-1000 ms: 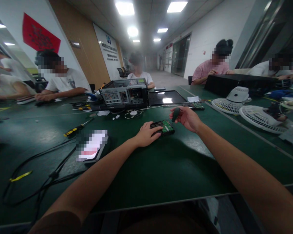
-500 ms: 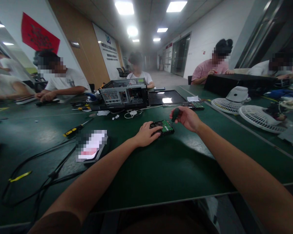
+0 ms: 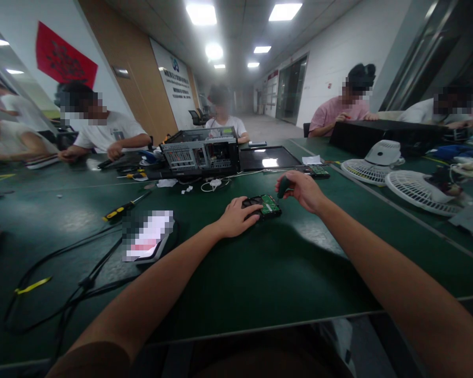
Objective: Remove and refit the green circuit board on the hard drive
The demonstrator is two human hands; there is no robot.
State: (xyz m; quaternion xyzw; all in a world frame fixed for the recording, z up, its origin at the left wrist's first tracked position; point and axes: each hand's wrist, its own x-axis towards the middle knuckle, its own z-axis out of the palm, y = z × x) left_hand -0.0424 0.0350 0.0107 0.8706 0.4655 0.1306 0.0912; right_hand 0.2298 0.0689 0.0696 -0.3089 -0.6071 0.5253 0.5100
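A hard drive [image 3: 271,205] with its green circuit board facing up lies flat on the green tabletop. My left hand [image 3: 236,218] grips its left part, fingers across the top and thumb at the near edge. At the drive's right end, my right hand [image 3: 304,191] is closed around the dark green handle of a screwdriver [image 3: 283,187]. The handle tilts down toward the board's right edge. The screwdriver's tip is too small to make out, so I cannot tell whether it touches a screw.
An open computer case [image 3: 199,156] stands ahead, beside a flat black panel [image 3: 270,157]. Another circuit board [image 3: 317,170] lies beyond my right hand. Leftward are a yellow-black screwdriver [image 3: 118,211], a phone [image 3: 150,236] and black cables [image 3: 86,283]. White fan parts [image 3: 370,164] lie right. Several people sit around.
My right hand has shifted very slightly on the screwdriver; my left hand and the hard drive stay put. The person at the left has moved a hand rightward over the table.
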